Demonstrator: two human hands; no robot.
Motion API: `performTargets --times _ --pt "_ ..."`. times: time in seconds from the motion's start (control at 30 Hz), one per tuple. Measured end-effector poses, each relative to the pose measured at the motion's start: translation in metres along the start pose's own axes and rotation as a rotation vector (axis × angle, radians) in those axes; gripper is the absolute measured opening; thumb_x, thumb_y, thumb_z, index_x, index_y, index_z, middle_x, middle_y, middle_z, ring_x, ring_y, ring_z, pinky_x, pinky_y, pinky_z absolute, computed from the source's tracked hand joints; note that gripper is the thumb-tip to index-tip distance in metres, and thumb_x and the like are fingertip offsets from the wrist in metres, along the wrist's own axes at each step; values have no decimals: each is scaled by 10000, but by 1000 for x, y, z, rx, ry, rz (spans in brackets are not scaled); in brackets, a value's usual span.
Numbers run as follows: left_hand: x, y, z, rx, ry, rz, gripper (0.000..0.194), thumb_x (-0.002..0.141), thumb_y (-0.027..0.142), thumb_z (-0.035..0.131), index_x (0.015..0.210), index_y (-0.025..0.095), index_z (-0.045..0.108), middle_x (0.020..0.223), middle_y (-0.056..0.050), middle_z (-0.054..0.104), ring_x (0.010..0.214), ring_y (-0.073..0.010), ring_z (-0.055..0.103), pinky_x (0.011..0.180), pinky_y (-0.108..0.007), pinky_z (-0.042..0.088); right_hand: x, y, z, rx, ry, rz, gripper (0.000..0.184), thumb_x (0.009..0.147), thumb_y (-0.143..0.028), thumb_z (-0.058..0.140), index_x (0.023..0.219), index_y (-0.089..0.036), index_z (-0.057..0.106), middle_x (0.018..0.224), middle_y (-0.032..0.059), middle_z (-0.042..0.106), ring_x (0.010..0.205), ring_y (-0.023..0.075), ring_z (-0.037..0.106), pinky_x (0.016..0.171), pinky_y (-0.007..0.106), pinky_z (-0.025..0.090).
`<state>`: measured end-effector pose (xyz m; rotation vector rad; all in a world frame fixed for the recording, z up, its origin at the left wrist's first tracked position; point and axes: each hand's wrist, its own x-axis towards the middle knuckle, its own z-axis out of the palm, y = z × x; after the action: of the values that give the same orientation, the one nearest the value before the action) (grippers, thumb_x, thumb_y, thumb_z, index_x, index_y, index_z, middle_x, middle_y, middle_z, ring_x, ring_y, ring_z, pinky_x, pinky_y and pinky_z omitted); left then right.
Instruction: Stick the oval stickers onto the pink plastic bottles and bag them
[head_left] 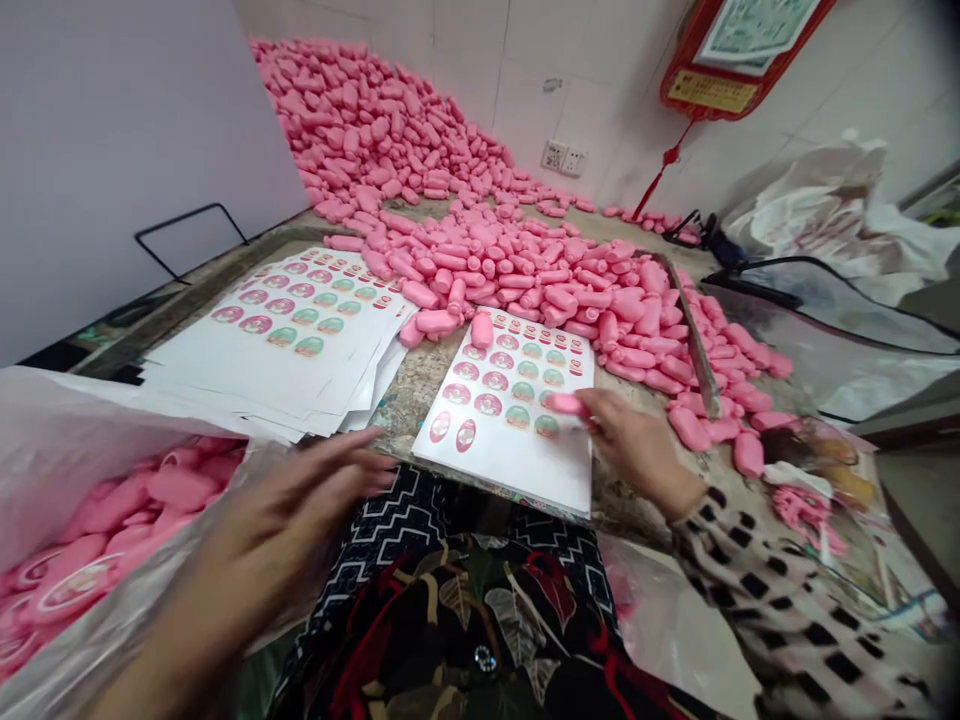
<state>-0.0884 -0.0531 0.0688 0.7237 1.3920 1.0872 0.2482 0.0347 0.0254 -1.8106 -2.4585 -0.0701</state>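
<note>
The right hand grips a pink soap bar at the edge of a sticker sheet. The bar lies on its side, its long way pointing left. The left hand is open, near a plastic bag. A slippery bar could drop from the fingers, or a bump could slide the loose soap pile onto the sheet.
</note>
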Motion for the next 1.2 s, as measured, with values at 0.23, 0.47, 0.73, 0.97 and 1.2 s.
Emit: performTargets --times 0.23,0.47,0.73,0.97,1.2 --pt "53 -56 70 -473 -724 -536 502 823 533 466 1097 124 559 1002 -155 641 844 -228 649 761 -365 497 -24 -96 -15 480 -98 -363 526 789 -137 478 1289 -299 442 1391 37 387 994 170 555 792 295 448" --pt "46 -64 37 -484 -659 -446 328 794 213 602 1113 184 529 967 -88 637 785 -184 653 746 -319 498 -2 -93 9 822 -97 46 283 907 -353 394 1030 -229 617 954 27 586 927 141 538 811 266 404" --pt "44 -59 32 -183 -428 -146 293 694 176 662 935 213 500 898 -48 656 581 -148 611 558 -257 459 20 -117 34 308 -70 206 234 904 -356 399 993 -249 587 944 22 575 819 146 543 659 254 333" --pt "59 -71 37 492 -312 450 379 697 149 606 1056 265 643 1178 -35 599 1139 -236 501 999 -327 319 26 -120 36 196 -90 203 259 918 -373 356 949 -238 575 912 29 583 793 155 546 620 264 310" --pt "59 -83 37 782 -454 398 567 725 130 527 1250 341 516 1487 6 215 1221 -321 425 1014 -437 304 29 -121 35 111 -85 149 281 920 -375 349 920 -228 589 894 43 594 810 165 547 620 271 308"
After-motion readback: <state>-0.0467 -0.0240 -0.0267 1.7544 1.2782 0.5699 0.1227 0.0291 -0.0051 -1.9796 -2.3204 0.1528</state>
